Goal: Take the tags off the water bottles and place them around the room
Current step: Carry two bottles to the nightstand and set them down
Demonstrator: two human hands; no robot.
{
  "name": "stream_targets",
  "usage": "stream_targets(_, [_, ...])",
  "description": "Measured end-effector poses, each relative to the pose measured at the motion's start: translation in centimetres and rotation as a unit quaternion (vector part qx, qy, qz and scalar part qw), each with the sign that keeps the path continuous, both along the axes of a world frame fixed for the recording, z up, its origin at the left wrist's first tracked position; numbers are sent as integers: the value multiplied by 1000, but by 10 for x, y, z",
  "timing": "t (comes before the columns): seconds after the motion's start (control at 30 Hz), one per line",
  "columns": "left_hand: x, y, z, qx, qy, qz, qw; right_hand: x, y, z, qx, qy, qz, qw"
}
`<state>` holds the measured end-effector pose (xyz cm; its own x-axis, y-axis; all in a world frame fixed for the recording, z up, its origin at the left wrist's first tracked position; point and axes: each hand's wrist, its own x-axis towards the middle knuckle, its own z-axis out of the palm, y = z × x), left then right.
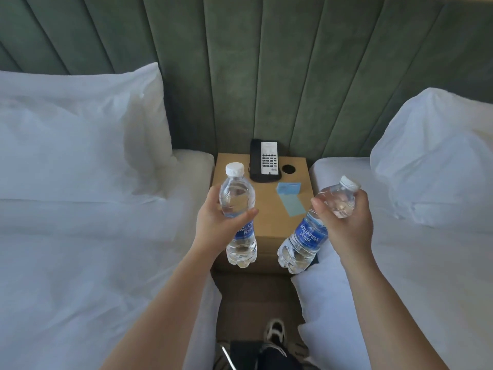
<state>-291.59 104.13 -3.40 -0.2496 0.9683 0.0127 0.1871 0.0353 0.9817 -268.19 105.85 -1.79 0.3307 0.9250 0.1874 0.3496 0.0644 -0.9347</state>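
I hold two clear water bottles with blue labels and white caps above a wooden nightstand (272,225). My left hand (216,220) grips the left bottle (238,217) around its middle, and that bottle stands upright. My right hand (346,222) is wrapped around the upper part of the right bottle (306,236), which tilts with its cap up to the right. No tag shows on either bottle's neck.
A black telephone (265,160) stands at the back of the nightstand, beside a round dark hole (288,169). A light blue card (289,198) lies on top. White beds with pillows flank both sides; a green padded headboard is behind. My shoe (274,331) is on the floor.
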Motion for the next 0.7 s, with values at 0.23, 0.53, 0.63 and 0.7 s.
stream_targets(0.23, [-3,136,-29,-26,45,31,998,-4,151,-26,-23,19,18,999])
stream_targets(0.53, [-1,300,-56,-68,67,54,994,-10,331,-52,-71,27,69,995])
stream_targets(0.63, [-8,340,-71,-88,50,65,993,-18,374,-62,-74,22,82,994])
stream_targets(0.7, [-17,365,-84,-98,46,62,992,-26,399,-72,-76,16,91,993])
